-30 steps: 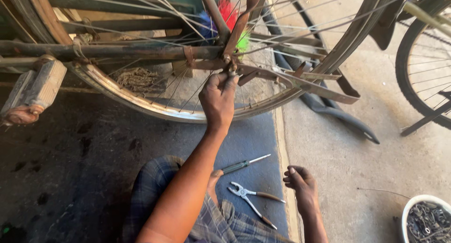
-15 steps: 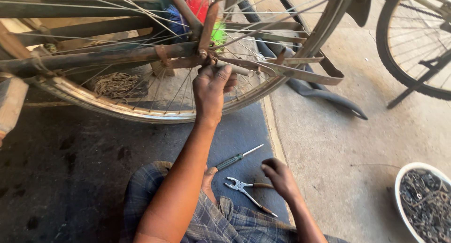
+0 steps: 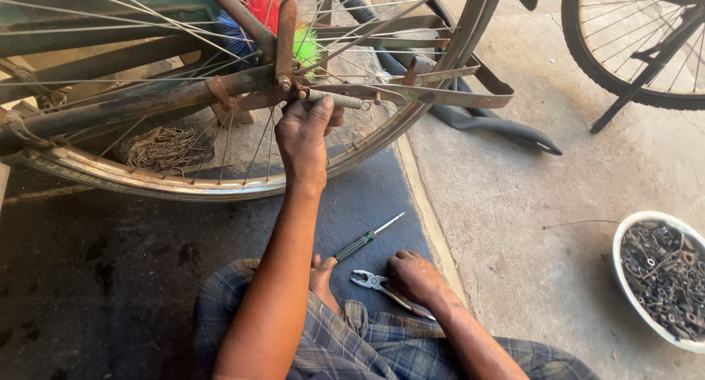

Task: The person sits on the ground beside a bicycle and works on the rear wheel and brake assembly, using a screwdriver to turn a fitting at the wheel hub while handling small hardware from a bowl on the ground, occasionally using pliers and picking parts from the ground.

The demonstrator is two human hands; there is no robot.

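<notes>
Left hand (image 3: 305, 141) raised to the hub of a rusty bicycle wheel (image 3: 220, 182), fingers curled and thumb extended against the threaded axle end (image 3: 334, 99); whether the fingertips pinch a nut there cannot be made out, since the hand covers that spot. Right hand (image 3: 415, 277) lowered beside the person's knee, loosely closed over the handles of a pair of pliers (image 3: 382, 288), whose open jaws point toward the left forearm. Just beyond the right hand, a dark-handled screwdriver (image 3: 367, 240) lies on a blue mat (image 3: 367, 196), tip pointing away from the person. The wheel's rim is worn and brown, its spokes thin, with a bright red, blue and green brush (image 3: 253, 13) ringing the hub above the left hand. Well to the right of the right hand, a white bowl (image 3: 624, 277) of dark nuts and bolts is cut off by the frame edge, as is a second bicycle wheel (image 3: 631, 49) above it.
</notes>
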